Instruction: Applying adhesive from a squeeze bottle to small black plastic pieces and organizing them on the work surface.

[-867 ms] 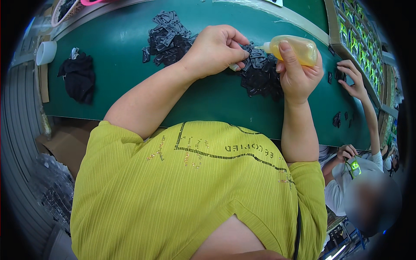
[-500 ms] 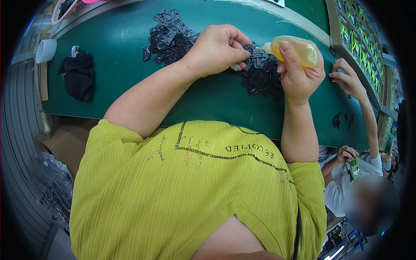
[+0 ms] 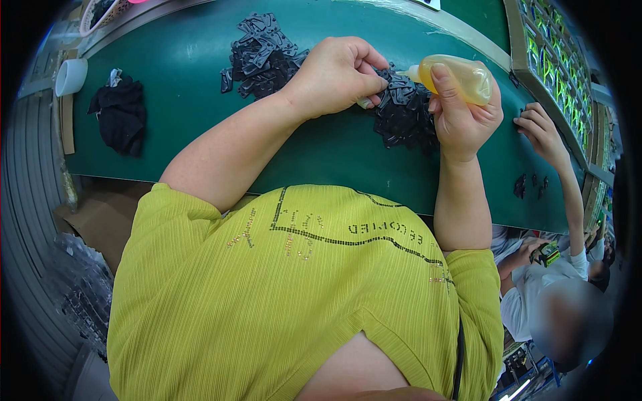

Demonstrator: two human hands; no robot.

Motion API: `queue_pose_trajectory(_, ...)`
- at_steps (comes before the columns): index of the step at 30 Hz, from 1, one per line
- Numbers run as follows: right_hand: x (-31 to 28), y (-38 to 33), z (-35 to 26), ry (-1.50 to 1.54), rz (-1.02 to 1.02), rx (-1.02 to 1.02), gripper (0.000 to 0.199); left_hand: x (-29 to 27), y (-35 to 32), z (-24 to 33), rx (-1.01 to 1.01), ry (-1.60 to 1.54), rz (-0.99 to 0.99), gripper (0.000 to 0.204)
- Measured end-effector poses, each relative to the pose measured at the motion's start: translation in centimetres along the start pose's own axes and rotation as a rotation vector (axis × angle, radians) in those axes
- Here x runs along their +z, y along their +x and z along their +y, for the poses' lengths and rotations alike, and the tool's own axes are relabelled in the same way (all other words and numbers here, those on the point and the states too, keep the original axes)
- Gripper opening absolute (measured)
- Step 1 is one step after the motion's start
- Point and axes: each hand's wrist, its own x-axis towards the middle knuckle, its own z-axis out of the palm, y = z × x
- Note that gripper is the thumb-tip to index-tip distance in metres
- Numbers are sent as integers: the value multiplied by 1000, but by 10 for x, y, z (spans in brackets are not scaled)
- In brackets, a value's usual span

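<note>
My right hand (image 3: pixel 465 120) is wrapped around a clear squeeze bottle (image 3: pixel 471 79) of yellow liquid, its thumb pressed on the side. The bottle lies on its side in the air, its narrow pale nozzle aimed left at my left fingertips. My left hand (image 3: pixel 338 77) is closed in a pinch; what sits between thumb and fingers is hidden. Beneath both hands spreads a heap of small flat black plastic parts (image 3: pixel 404 120). A second heap of dark parts (image 3: pixel 261 57) lies left of it, partly behind my left hand.
The green tabletop (image 3: pixel 187 80) carries a crumpled black cloth (image 3: pixel 120 117) and a white cup-like roll (image 3: pixel 71 77) at the left. On the right, a co-worker's hand (image 3: pixel 543 137) reaches over the table beside a tray of bright green-and-black pieces (image 3: pixel 552 63). Several small black parts (image 3: pixel 520 186) lie near that arm.
My hands and the bottle have barely moved. The co-worker's reaching hand has shifted slightly down and right, and the green piece in their other hand has turned.
</note>
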Motion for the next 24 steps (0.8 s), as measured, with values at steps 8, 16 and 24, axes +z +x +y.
queue_pose_trajectory(8, 1, 1, 2, -53, -4, 10, 14, -1, 0, 0, -2, 9, 0, 27)
queue_pose_trajectory(16, -7, 4, 1, 156, 42, 66, 13, -1, -1, 3, -15, -27, 15, 25)
queue_pose_trajectory(24, -5, 1, -2, 147, -28, 125, 13, -1, -3, 10, -48, -50, 37, 24)
